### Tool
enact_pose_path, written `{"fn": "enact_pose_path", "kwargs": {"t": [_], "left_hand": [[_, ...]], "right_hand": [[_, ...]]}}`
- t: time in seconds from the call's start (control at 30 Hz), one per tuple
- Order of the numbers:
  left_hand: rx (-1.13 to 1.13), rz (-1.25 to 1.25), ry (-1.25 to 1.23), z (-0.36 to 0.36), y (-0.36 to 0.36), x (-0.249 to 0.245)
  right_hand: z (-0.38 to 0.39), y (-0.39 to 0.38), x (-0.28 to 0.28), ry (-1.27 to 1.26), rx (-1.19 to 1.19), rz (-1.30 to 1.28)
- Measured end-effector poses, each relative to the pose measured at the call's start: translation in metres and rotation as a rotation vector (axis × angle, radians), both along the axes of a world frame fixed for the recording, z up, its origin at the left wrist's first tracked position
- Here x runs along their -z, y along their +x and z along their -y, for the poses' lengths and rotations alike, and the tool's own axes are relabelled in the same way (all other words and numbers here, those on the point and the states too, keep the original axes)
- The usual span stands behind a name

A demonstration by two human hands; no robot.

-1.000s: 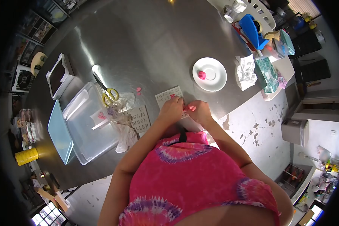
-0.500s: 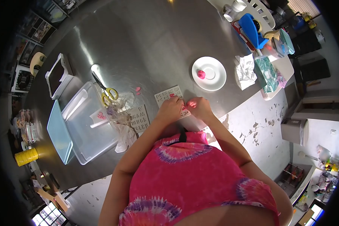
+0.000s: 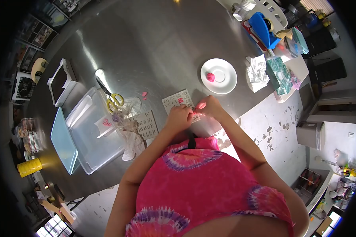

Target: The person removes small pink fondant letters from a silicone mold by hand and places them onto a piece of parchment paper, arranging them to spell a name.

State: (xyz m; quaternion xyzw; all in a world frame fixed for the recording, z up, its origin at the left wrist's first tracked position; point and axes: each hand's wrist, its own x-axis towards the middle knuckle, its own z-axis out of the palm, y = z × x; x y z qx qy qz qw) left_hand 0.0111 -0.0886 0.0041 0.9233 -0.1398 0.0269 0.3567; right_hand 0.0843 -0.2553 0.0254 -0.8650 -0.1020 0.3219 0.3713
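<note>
A pale letter mould (image 3: 171,101) lies on the metal table with pink dough in some of its letters. My left hand (image 3: 180,118) is over the mould, fingers bent and closed, their tips near a bit of pink; what they pinch is hidden. Close beside it, my right hand (image 3: 210,107) has its fingers closed on a small lump of pink dough (image 3: 201,105). The two hands' fingertips nearly meet above the mould. A second letter mould (image 3: 147,124) is to the left. Beyond my right hand, a white saucer (image 3: 228,85) carries a pink dough ball (image 3: 210,77).
Yellow-handled scissors (image 3: 115,102) and crumpled plastic wrap (image 3: 131,106) lie by a clear plastic box (image 3: 91,148) with a blue lid (image 3: 63,142). Small pink pieces (image 3: 144,94) rest on the table. Crumpled white paper (image 3: 257,74) and a blue container (image 3: 263,31) are at right.
My left hand has shifted slightly down, uncovering more of the mould and a pink letter. My right hand has lifted and turned a little. The rest stays in place.
</note>
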Motion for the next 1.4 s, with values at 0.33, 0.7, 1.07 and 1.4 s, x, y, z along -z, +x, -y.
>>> {"fn": "enact_pose_path", "kwargs": {"t": [0.33,0.7,1.07,1.4], "left_hand": [[-0.089,0.067,-0.110,0.005,0.001,0.008],[-0.079,0.036,-0.051,0.007,0.001,0.005],[-0.033,-0.031,-0.092,0.003,0.000,-0.001],[-0.084,0.047,-0.009,0.009,0.000,0.002]], "right_hand": [[-0.005,-0.013,0.005,-0.071,0.145,0.089],[0.002,-0.014,0.001,0.021,0.101,0.059],[-0.005,-0.012,0.001,-0.023,0.054,0.063],[0.001,-0.008,0.001,-0.004,0.051,0.048]]}}
